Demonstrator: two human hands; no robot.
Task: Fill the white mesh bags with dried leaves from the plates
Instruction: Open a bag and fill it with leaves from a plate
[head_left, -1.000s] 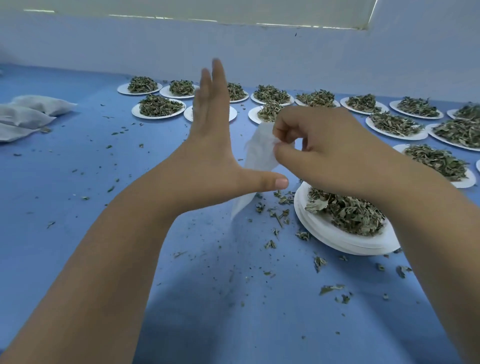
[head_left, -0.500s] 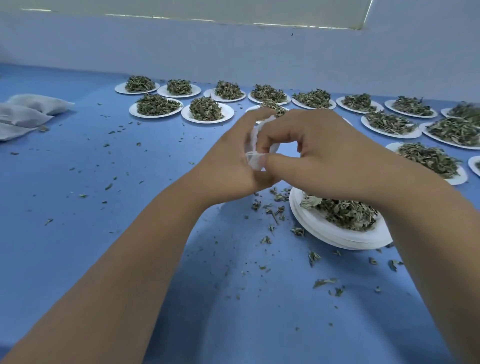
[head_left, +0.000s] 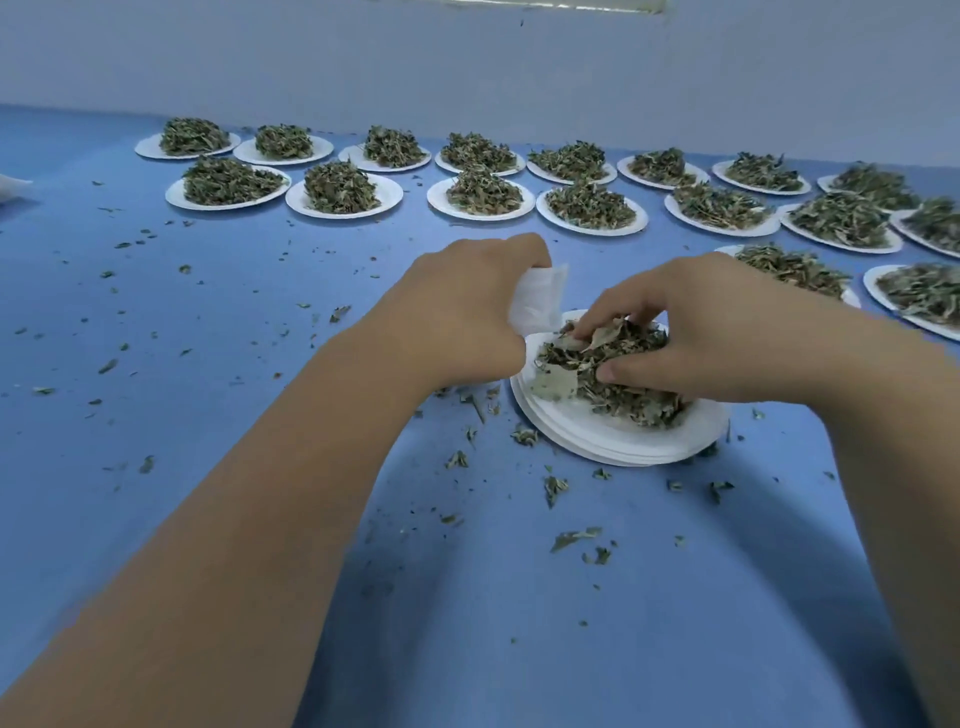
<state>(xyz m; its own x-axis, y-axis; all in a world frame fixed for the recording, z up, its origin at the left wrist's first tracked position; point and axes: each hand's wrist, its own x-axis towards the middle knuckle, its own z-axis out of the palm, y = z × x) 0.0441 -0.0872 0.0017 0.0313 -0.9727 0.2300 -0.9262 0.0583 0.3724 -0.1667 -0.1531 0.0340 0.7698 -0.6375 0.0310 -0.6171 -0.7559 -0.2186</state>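
My left hand (head_left: 457, 312) grips a white mesh bag (head_left: 537, 299) just left of the nearest stack of white plates (head_left: 618, 441). The bag sticks out past my fingers, and its lower part hangs at the plate rim. A heap of dried leaves (head_left: 608, 374) lies on the top plate. My right hand (head_left: 691, 322) is curled over this heap, fingers and thumb closing round a clump of leaves.
Several white plates heaped with dried leaves (head_left: 337, 187) stand in rows along the back and far right of the blue surface (head_left: 208, 415). Loose leaf bits (head_left: 571, 538) are scattered around the near plate. A white filled bag's corner (head_left: 10, 184) shows at the left edge.
Both hands have dropped from in front of me to the near plate. My right hand let go of the bag and now digs into the leaves. My left hand keeps the bag.
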